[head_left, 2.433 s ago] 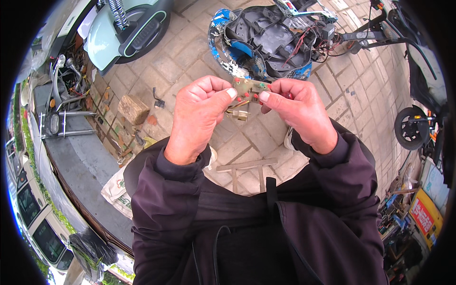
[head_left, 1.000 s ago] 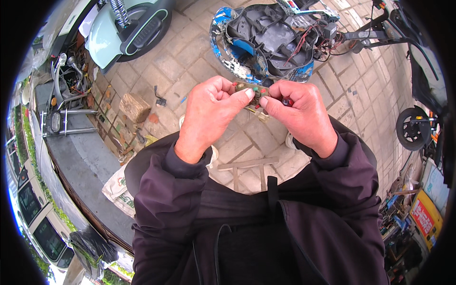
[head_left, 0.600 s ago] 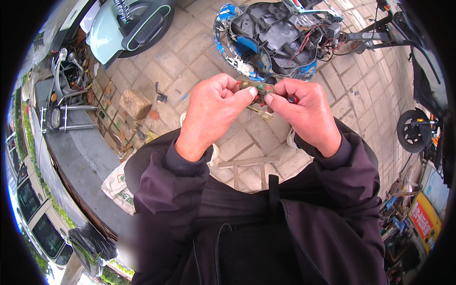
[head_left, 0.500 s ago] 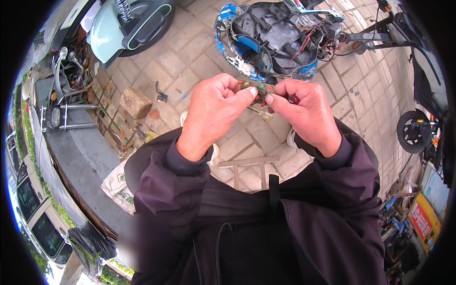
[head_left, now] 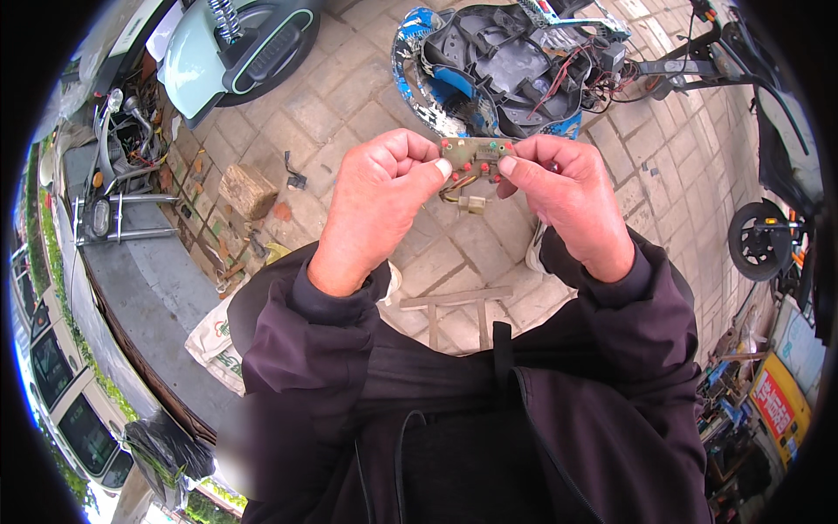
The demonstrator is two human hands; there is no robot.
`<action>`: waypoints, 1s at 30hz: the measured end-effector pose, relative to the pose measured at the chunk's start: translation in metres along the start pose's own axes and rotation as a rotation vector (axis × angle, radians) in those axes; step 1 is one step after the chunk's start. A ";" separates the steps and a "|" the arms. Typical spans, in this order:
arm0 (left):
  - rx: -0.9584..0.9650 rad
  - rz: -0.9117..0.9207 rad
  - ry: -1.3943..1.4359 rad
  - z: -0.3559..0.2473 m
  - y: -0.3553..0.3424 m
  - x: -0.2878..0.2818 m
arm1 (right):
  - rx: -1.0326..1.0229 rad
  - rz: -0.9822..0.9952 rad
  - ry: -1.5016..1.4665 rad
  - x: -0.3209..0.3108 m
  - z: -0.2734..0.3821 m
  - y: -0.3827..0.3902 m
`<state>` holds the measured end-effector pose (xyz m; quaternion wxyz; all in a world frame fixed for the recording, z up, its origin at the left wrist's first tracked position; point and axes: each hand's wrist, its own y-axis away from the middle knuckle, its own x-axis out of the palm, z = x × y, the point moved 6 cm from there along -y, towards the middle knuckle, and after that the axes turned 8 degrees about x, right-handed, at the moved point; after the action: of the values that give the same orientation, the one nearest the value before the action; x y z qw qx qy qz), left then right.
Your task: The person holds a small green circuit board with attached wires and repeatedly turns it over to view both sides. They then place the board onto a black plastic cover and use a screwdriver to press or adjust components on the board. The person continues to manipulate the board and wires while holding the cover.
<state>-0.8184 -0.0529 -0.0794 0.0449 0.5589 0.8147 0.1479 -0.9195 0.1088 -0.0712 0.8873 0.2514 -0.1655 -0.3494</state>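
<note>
Pale rectangular paving is stretching out beneath a seated person, its joints bending toward the rim of the wide view. At the upper left, a pale green vehicle panel is standing beside a coil spring, while ahead a blue, white and black patterned shell is lying on the paving, its black moulded inside facing up and red and dark wires spilling along its right side. A rough wooden block is resting on the ground to the left, with a small black part lying just beside it. Farther left, a grey surface is running down the side, carrying a silvery metal frame, and a white sack is lying near its inner edge. On the far right, a black wheel is standing above a yellow and red board. In the middle, the person is holding a small circuit board out in front, just below the shell in the view. The left hand is pinching its left end between thumb and fingers, and the right hand is gripping its right end the same way, so the hands are staying apart with the board bridging them. Red and green parts are dotting its face, and a pale connector is hanging below on short wires.
</note>
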 end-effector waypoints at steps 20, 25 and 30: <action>0.064 0.035 -0.001 0.005 0.000 -0.001 | -0.028 0.034 -0.060 -0.002 -0.004 -0.004; 0.053 0.047 0.042 0.005 0.000 -0.001 | 0.012 0.026 -0.029 -0.003 -0.003 -0.003; 0.083 0.026 0.078 0.002 -0.001 0.002 | 0.019 0.001 -0.051 -0.004 -0.005 -0.004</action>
<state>-0.8196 -0.0513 -0.0810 -0.0124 0.5647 0.8139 0.1362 -0.9225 0.1110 -0.0777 0.8806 0.2507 -0.1915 -0.3534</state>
